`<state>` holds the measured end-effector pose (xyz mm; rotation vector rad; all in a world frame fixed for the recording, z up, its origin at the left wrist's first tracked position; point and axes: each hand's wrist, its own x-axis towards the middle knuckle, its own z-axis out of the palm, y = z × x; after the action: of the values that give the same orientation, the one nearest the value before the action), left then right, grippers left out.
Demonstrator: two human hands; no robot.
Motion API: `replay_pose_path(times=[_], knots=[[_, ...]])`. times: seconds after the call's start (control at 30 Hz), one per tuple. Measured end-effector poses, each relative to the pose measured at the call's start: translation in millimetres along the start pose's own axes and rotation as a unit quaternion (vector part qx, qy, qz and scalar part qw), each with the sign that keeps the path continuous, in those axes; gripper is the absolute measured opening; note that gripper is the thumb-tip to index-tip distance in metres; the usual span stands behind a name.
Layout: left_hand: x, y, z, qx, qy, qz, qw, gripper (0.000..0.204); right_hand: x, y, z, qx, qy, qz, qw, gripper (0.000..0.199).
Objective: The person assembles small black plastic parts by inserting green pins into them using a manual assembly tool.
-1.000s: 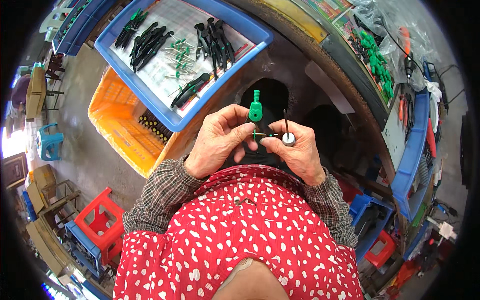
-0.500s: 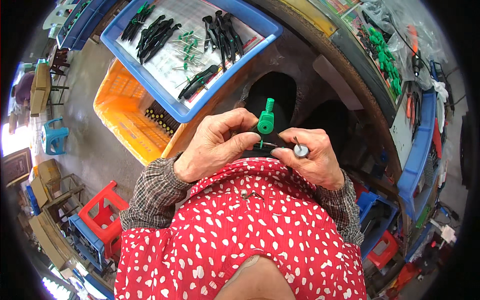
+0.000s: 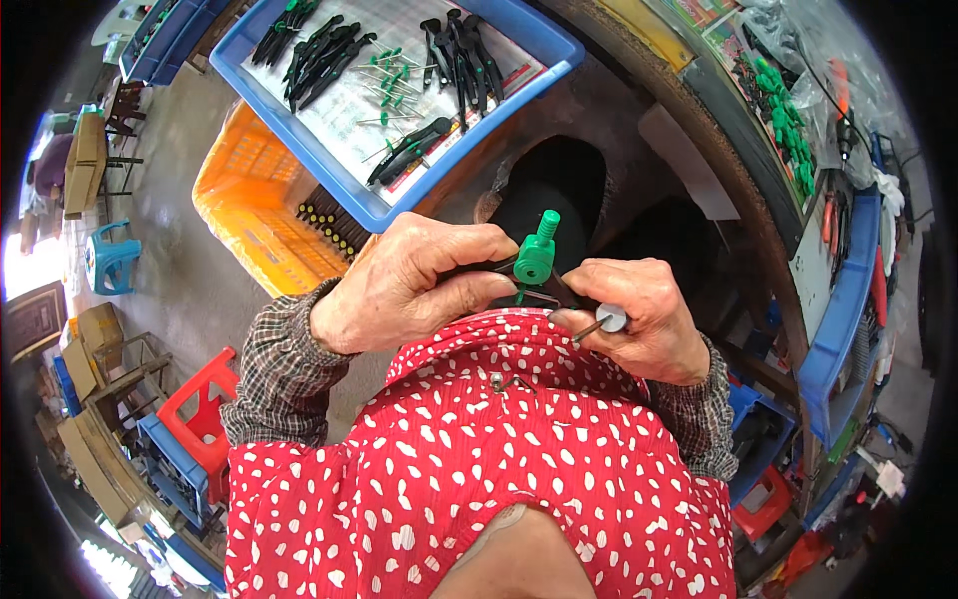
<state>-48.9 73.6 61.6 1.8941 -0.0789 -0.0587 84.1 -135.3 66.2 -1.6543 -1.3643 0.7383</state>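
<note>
- The left hand [image 3: 414,285] is clenched around the black handle of a small tool whose green plastic knob [image 3: 536,258] sticks up between the two hands, just above the red spotted shirt [image 3: 479,449].
- The right hand [image 3: 644,319] pinches a thin metal pin with a round silver head [image 3: 609,318] between thumb and fingers, its shaft angled toward the green part.
- Beyond the hands, a blue tray [image 3: 559,40] holds more black-handled tools [image 3: 324,55] and loose green-tipped pins [image 3: 389,75].
- An orange crate [image 3: 244,200] sits beneath the tray.
</note>
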Motion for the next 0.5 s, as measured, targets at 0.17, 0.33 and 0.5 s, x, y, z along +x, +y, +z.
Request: replay_pose_path(times=[0.17, 0.33, 0.5], knots=[[2, -3, -7, -0.001, -0.014, 0.035, 0.999, 0.016, 3, -2, 0, 0.002, 0.006, -0.017, 1.000, 0.018], [6, 5, -11, -0.024, 0.010, -0.040, 0.999, 0.018, 8, 2, 1, -0.011, 0.039, 0.015, 0.999, 0.016], [14, -14, 13, -0.154, 0.093, -0.062, 0.982, 0.021, 7, 7, 3, 0.018, 0.115, 0.061, 0.991, 0.016]])
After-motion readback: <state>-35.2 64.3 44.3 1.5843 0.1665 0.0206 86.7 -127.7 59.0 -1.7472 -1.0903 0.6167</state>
